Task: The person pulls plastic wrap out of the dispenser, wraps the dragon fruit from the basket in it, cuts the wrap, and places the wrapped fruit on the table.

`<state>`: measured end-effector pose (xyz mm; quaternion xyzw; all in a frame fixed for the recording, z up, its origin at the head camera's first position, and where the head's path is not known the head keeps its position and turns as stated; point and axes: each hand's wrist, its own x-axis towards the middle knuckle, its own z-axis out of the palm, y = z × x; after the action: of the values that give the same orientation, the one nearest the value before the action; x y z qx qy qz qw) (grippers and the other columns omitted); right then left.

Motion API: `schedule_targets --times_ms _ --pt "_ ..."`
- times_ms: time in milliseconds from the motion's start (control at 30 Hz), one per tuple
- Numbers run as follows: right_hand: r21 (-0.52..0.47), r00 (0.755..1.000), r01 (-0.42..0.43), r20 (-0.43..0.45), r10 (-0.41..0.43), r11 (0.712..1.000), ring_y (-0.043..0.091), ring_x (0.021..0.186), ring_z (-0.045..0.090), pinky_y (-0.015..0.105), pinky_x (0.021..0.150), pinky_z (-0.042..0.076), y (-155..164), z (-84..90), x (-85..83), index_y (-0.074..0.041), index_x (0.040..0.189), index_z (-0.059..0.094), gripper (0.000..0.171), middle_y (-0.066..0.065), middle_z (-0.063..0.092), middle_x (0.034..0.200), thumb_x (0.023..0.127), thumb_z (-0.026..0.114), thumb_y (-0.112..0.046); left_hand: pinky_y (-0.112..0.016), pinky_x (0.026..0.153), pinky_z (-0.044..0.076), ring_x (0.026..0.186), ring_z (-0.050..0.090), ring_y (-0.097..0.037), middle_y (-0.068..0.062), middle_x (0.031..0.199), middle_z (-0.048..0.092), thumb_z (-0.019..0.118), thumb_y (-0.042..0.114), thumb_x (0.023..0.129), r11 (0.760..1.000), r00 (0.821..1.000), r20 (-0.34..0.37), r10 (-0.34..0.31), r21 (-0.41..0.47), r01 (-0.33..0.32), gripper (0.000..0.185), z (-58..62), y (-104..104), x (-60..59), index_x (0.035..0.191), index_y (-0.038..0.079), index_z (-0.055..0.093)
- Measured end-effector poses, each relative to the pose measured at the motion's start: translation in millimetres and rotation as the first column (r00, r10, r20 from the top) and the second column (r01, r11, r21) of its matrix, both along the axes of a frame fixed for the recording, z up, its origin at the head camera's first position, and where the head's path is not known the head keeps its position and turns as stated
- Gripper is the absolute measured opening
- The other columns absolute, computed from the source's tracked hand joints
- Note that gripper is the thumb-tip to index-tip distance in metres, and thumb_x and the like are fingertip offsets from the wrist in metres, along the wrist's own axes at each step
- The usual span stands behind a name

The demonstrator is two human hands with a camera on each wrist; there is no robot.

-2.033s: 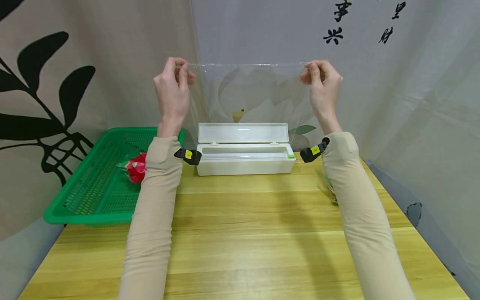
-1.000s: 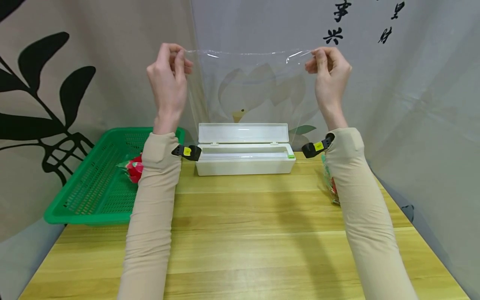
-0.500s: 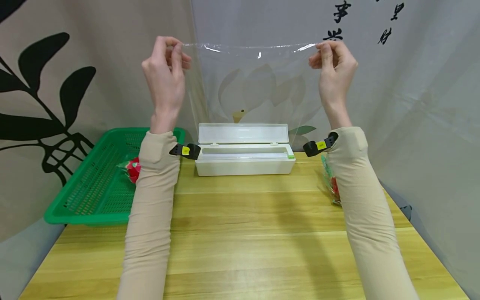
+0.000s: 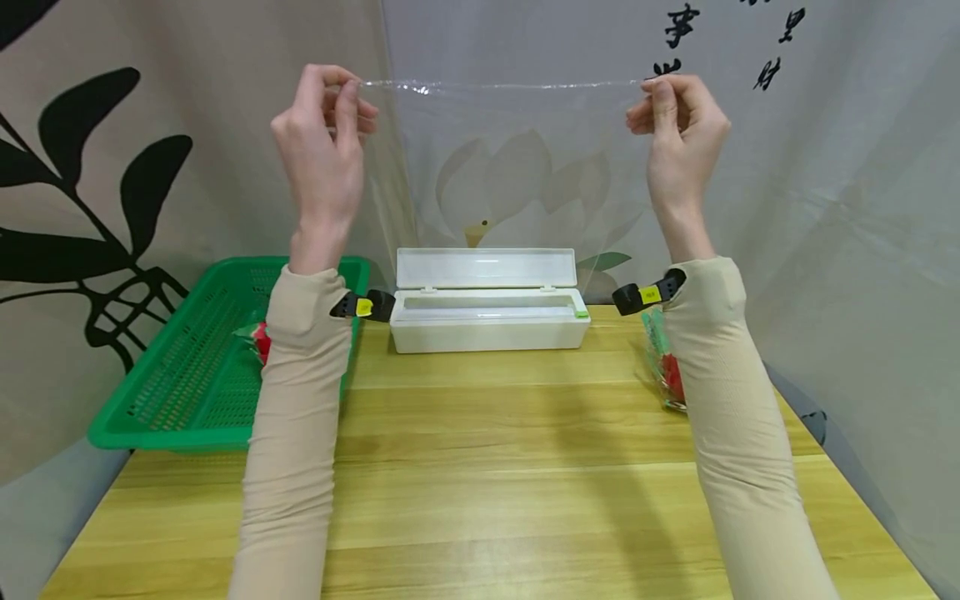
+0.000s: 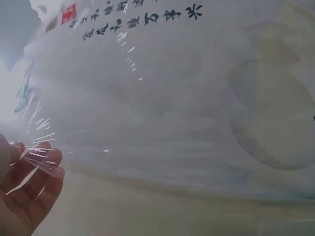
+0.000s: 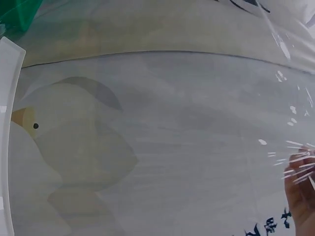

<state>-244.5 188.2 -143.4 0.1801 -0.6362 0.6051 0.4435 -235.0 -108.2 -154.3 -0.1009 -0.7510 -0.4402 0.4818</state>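
A sheet of cling film (image 4: 498,183) is held taut above a wooden table (image 4: 480,475), its top corners pinched between thumb and fingertips — the left hand (image 4: 321,154) at ten o'clock, the right hand (image 4: 678,137) at two. The film is drawn up from an open white dispenser box (image 4: 489,321) set at twelve o'clock on the table and appears joined to its roll. The step in hand is judged to be the drawing-out of a length; a cut at the box's edge would be called for next, with tension kept even. A green basket (image 4: 187,392) is seen at nine o'clock — a wrapped fruit (image 4: 663,371) at three.
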Motion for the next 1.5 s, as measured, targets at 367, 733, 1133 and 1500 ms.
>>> schedule_targets --times_ms 367,733,1133,1500 --pt "0.142 0.991 -0.024 -0.125 0.042 0.990 0.007 0.058 0.062 0.019 0.061 0.053 26.1 -18.7 21.9 -0.005 0.086 0.070 0.015 -0.009 0.067 0.068 0.093 0.056 -0.005 -0.008 0.070 0.050 0.069 0.055 0.019 -0.018 0.090 0.073 0.054 0.021 0.096 0.986 0.988 -0.079 -0.133 -0.108 0.124 0.027 -13.4 -14.6 40.7 0.102 -0.004 0.062" --pt "0.230 0.911 -0.378 -0.079 0.405 0.896 0.015 0.068 0.067 0.023 0.064 0.057 57.7 -39.1 70.3 0.023 0.085 0.061 0.016 0.007 0.072 0.078 0.089 0.056 0.008 -0.004 0.071 0.047 0.075 0.058 0.014 -0.012 0.089 0.071 0.062 0.005 0.090 0.949 0.972 -0.055 -0.230 -0.232 0.211 0.013 -32.7 -31.8 92.9 0.096 -0.005 0.067" --pt "0.453 0.635 -0.689 0.000 0.773 0.566 0.021 0.082 0.064 0.020 0.076 0.052 79.2 -64.4 113.4 0.021 0.085 0.062 0.016 0.016 0.069 0.091 0.090 0.055 0.007 -0.005 0.067 0.047 0.074 0.058 0.006 0.000 0.084 0.068 0.065 0.010 0.088 0.809 0.882 0.040 -0.470 -0.380 0.448 0.010 -65.5 -54.3 140.6 0.088 0.000 0.070" --pt "0.563 0.245 -0.825 0.271 0.931 0.053 0.021 0.081 0.051 0.027 0.063 0.042 85.4 -107.3 122.7 0.010 0.118 0.060 0.028 0.017 0.059 0.097 0.094 0.047 0.007 -0.017 0.071 0.051 0.083 0.060 -0.005 0.000 0.093 0.067 0.065 -0.005 0.084 0.356 0.454 0.374 -0.809 -0.304 0.884 0.025 -110.1 -79.2 158.5 0.103 0.011 0.067"
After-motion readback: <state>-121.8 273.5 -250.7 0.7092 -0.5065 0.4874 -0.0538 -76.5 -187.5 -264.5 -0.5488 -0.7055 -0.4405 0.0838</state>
